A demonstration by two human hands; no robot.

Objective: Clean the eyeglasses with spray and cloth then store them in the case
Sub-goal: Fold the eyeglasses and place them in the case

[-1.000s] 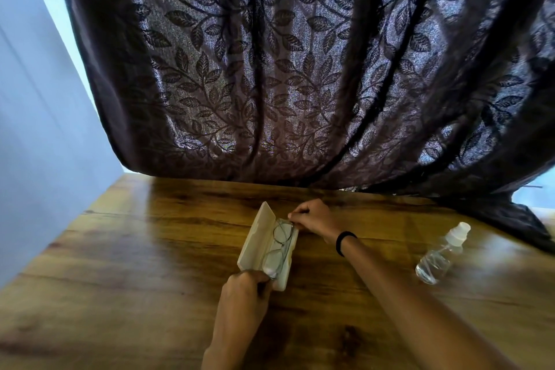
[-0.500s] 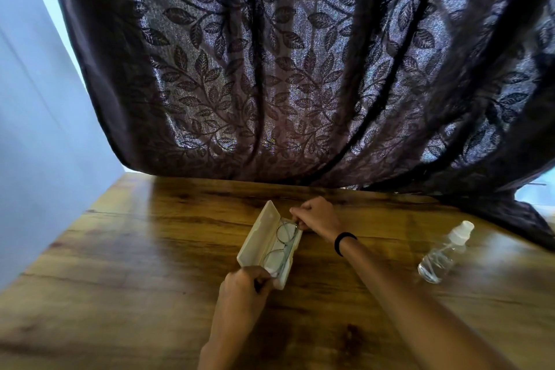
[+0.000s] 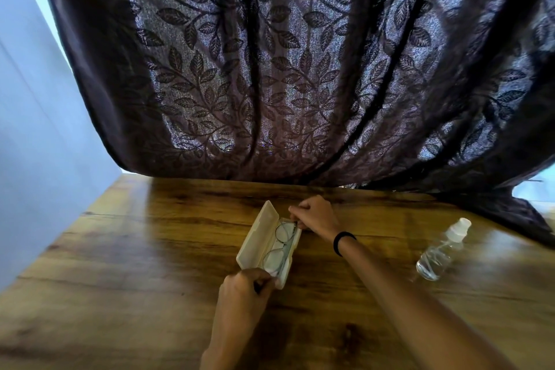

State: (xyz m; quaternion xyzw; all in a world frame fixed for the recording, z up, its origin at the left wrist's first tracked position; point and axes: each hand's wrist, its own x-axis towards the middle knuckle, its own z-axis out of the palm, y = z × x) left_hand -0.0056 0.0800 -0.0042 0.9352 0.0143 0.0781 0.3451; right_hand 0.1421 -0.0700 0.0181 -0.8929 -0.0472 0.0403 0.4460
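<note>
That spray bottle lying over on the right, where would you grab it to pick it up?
Grip the spray bottle around its clear body, coming down from above with fingers across its width. It lies tipped on the table, white cap pointing away, so the round body offers the broadest hold; the cap looks narrow and might slip or pull off. The right hand is nearer, though busy at the case.

The big thin curtain (image 3: 270, 69) is dark purple-brown with a leaf and vine pattern. The long hard glasses case (image 3: 255, 245) is cream. The wooden table (image 3: 135, 264) is golden brown with dark streaks. The stretchy wrist band (image 3: 342, 242) is black.
</note>
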